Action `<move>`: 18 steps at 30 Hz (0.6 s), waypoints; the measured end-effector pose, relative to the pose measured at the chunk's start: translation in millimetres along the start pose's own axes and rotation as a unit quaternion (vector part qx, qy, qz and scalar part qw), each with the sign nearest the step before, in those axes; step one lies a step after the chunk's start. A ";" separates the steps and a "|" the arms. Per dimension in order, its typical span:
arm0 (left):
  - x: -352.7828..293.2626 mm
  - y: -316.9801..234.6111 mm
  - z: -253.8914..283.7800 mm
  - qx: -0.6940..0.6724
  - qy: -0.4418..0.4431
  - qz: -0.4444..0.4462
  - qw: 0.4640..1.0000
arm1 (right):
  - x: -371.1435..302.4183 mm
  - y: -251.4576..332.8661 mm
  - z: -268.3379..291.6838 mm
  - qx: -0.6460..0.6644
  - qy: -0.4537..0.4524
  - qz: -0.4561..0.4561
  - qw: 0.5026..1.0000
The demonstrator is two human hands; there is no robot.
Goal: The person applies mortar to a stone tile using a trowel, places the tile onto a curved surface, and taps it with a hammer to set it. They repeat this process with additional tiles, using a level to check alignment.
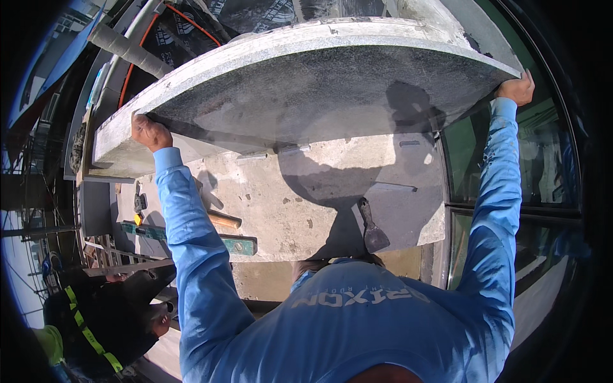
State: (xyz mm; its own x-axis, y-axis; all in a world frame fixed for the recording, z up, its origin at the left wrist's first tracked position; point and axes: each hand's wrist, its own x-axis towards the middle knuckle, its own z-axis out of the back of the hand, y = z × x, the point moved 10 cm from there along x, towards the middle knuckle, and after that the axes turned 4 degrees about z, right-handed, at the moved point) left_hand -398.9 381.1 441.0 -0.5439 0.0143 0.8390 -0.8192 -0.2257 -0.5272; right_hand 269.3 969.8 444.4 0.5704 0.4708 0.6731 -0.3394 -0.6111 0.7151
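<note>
I hold a big grey stone slab (306, 83) tilted up in front of me, its rough underside facing me and its pale sawn edge running along the top and down the left end. It stands over a concrete ledge (287, 198), with its lower left part close to the ledge and its right end raised high.

My left hand (150, 133) is clamped on the slab's lower left edge, fingers curled round it, knuckles toward me. That arm, in a blue sleeve, runs nearly straight up from my shoulder, with only a slight bend at the elbow.

My right hand (517, 88) grips the slab's far right corner, fingers wrapped over the edge and thumb below. The right arm is stretched long and almost fully straight, reaching up and out beside a dark window pane (511, 166).

Under the slab, on the ledge, lies a trowel (370, 230) in the slab's shadow, just ahead of my chest. To the left lie a green spirit level (191, 236) and a wooden handle (223, 219) of some tool, partly behind my left forearm. Farther left, an orange cable (137, 57) curves past a grey pipe (128, 48). At lower left, another person in dark clothing with yellow reflective stripes (96, 325) is below the ledge.
</note>
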 end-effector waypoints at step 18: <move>13.3 32.7 -47.3 -0.377 0.172 0.129 0.901 | 19.7 -40.6 -16.0 -0.037 0.069 -0.057 0.995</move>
State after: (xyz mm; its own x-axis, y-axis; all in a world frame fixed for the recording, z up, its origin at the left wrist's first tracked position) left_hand -441.5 420.0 428.5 -0.6514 0.3862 0.6531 -0.4779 0.4598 -0.7485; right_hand 282.4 1014.0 431.6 0.5021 0.6206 0.6023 -0.3349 -0.5026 0.7970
